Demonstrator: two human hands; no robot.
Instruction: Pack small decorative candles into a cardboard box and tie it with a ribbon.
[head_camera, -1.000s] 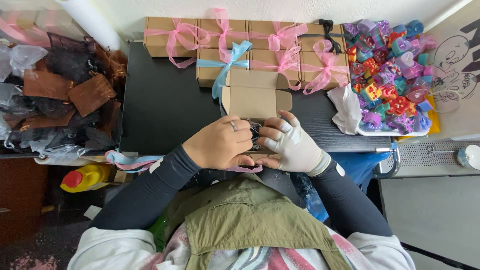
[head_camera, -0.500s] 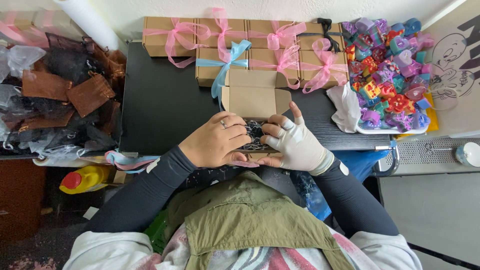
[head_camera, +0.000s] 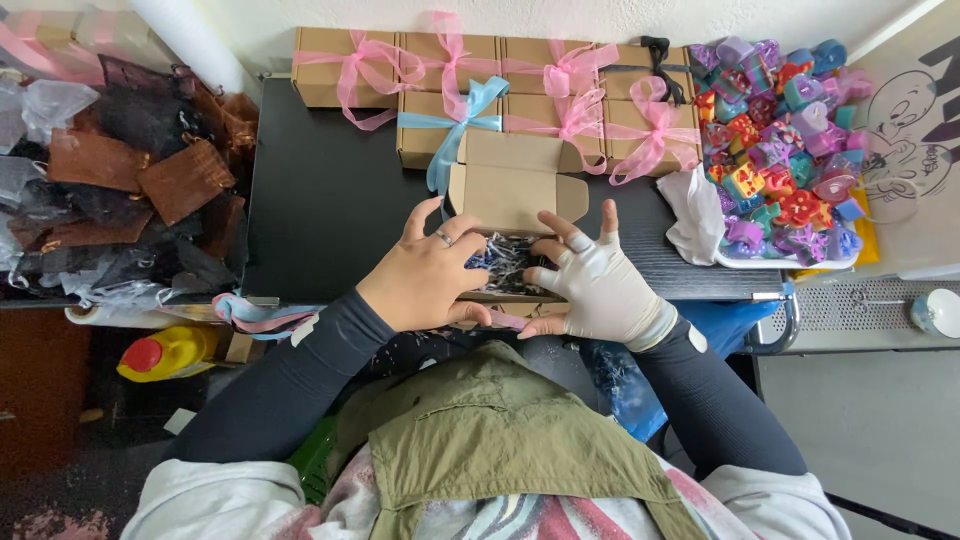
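Head view looks straight down on an open cardboard box (head_camera: 505, 200) at the near edge of the black counter (head_camera: 320, 200). Its long axis runs left to right, and its lid flap is folded back, pointing away from the person toward the row of ribbon-tied boxes (head_camera: 500, 90). Dark shredded filling (head_camera: 505, 262) shows in the tray between the 2 hands. The left hand (head_camera: 425, 280), bare with a ring, rests on the tray's left end, fingers spread and loosened, thumb curled under the near edge; its grip is released rather than clenched. The right hand (head_camera: 595, 285), in a pale glove, lies on the right end with fingers fanned, likewise released. Both palms hide the tray's ends and front wall, so what lies under the filling cannot be made out. Right of the box sits a tray of colourful small pieces (head_camera: 780, 140).
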